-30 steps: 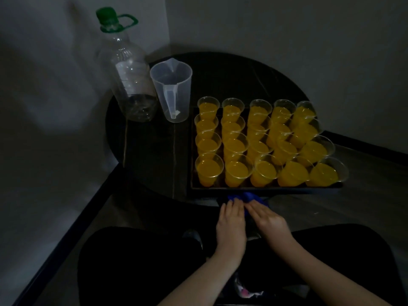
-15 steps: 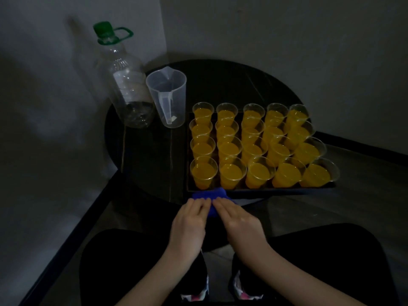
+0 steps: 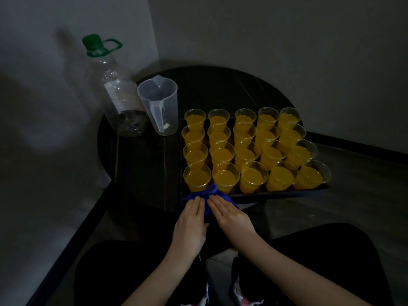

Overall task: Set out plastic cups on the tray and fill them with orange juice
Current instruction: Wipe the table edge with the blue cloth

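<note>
A dark rectangular tray is sitting on the right part of a round black table, its right end overhanging the table edge. Twenty clear plastic cups are standing upright on the tray in four rows of five, rims close together or touching, and each is holding orange juice to well below the rim.

A crumpled blue cloth is lying at the near table edge, just in front of the tray's near-left corner and the front-left cups. The left hand is resting flat on the cloth with fingers straight and together. The right hand is lying beside it in the same way, fingers extended onto the cloth; neither hand is curling around anything.

A large clear plastic bottle with a green cap and carry loop is standing at the far left of the table, looking nearly empty. A translucent plastic measuring jug is standing just beside it, between bottle and tray.
</note>
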